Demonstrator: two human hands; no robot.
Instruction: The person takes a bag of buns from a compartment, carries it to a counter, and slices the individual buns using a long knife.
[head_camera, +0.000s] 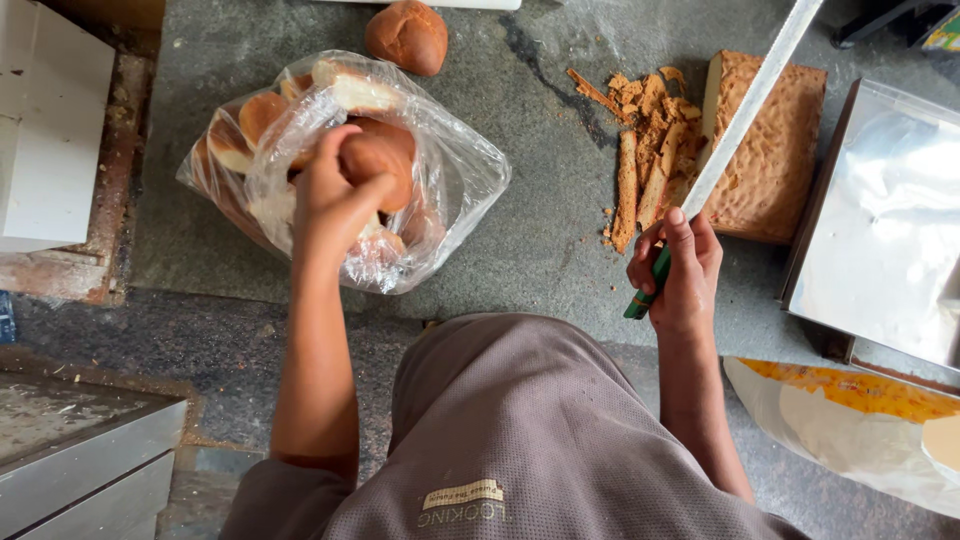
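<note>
1. The left hand (330, 195) is curled around a brown bun (385, 160), holding it at the mouth of a clear plastic bag (460, 170)
2. The bag lies on the grey tabletop (540, 230) and holds more buns, some showing pale cut faces
3. One loose bun (407, 36) sits on the tabletop just beyond the bag
4. The right hand (682, 270) is closed around the green handle of a long knife (745, 105), thumb along the top
5. The blade slants up across a flat brown cake slab (780, 160)
6. Cut crust strips (645, 150) lie heaped beside the slab, to its left
7. A foil-lined metal tray (880, 230) stands right of the slab
</note>
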